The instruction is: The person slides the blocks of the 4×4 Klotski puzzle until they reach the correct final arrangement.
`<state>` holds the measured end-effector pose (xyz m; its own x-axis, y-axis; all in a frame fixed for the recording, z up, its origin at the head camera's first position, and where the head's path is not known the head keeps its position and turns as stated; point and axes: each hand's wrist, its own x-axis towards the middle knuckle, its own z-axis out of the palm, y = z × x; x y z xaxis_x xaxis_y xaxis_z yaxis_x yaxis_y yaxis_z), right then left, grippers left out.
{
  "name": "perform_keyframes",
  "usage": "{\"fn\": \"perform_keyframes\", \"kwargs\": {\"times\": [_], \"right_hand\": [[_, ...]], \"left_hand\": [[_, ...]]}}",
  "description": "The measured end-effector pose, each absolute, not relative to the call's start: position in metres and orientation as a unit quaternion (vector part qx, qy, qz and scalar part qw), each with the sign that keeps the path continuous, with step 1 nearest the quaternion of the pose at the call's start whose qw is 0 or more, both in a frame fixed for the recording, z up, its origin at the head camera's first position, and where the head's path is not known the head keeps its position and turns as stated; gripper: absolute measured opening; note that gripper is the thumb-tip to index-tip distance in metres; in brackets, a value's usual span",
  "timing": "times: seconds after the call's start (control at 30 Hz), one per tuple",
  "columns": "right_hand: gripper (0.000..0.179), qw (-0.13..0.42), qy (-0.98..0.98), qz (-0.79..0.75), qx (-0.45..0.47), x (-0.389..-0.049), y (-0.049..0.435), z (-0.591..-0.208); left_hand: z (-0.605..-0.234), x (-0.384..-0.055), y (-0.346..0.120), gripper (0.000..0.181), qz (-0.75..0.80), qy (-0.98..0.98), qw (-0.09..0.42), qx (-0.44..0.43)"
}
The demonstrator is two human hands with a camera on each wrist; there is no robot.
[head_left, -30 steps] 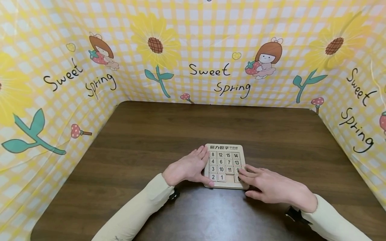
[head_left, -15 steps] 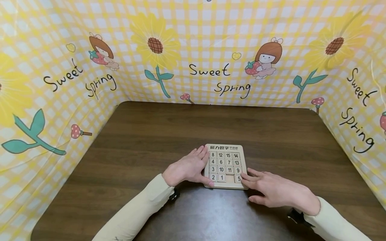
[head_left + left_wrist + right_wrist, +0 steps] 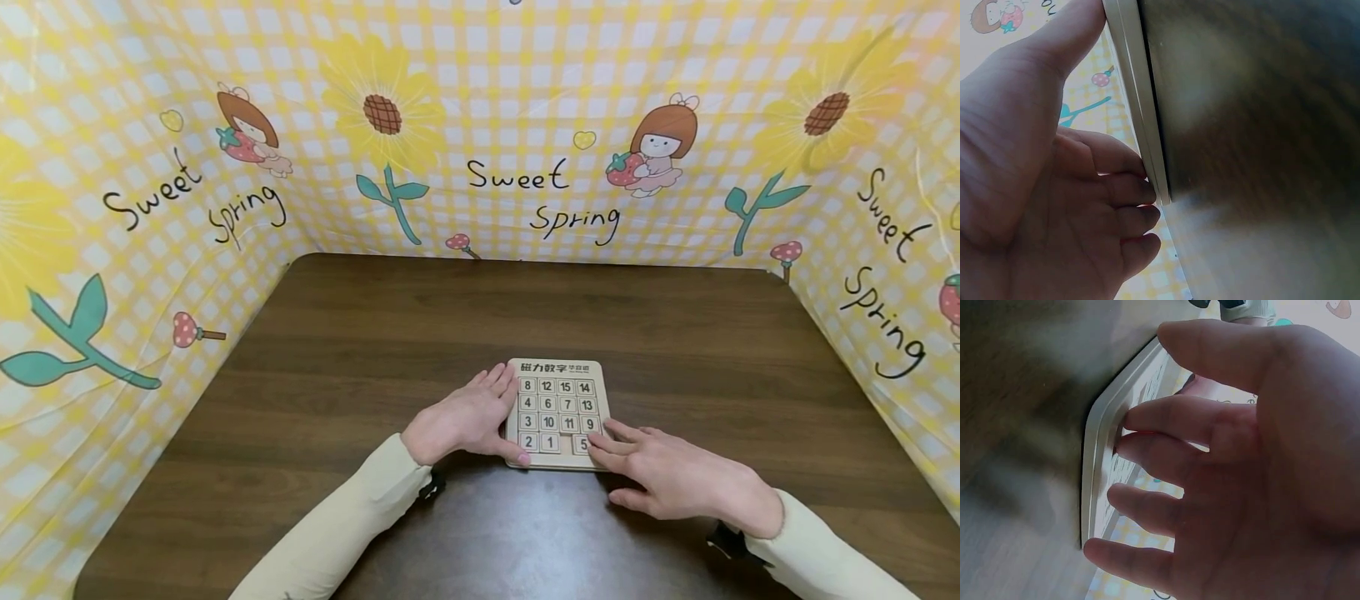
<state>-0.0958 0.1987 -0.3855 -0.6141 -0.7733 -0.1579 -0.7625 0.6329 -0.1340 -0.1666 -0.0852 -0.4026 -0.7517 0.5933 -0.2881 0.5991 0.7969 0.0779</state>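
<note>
A pale wooden number slide puzzle (image 3: 558,460) lies flat on the dark table in the head view. Its rows hold numbered tiles, with a narrow gap in the bottom row between the 1 tile (image 3: 550,442) and the 5 tile (image 3: 581,445). My left hand (image 3: 468,417) rests along the puzzle's left side, fingers extended at the edge and thumb on the lower left corner. The index and middle fingertips of my right hand (image 3: 671,475) touch the right part of the 5 tile, the fingers fairly straight. In the right wrist view the other fingers (image 3: 1141,559) extend by the puzzle's edge (image 3: 1094,444).
The brown wood-grain table (image 3: 420,333) stretches around the puzzle on all sides. A yellow checked cloth (image 3: 480,100) with printed flowers and lettering stands at the back and both sides. Dark wrist straps (image 3: 726,542) sit at both cuffs.
The 5 tile has slid left, partway into the bottom-row gap, under the right fingertips. The right hand first drew back slightly to the right, then moved left. The left hand stays in place.
</note>
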Motion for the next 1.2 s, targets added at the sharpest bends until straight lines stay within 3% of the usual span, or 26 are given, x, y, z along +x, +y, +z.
{"fn": "perform_keyframes", "kwargs": {"times": [1.2], "right_hand": [[0.057, 0.11, 0.908, -0.052, -0.4, -0.112, 0.201, -0.387]], "left_hand": [[-0.404, -0.165, -0.086, 0.121, -0.004, 0.936, 0.13, 0.327]]}}
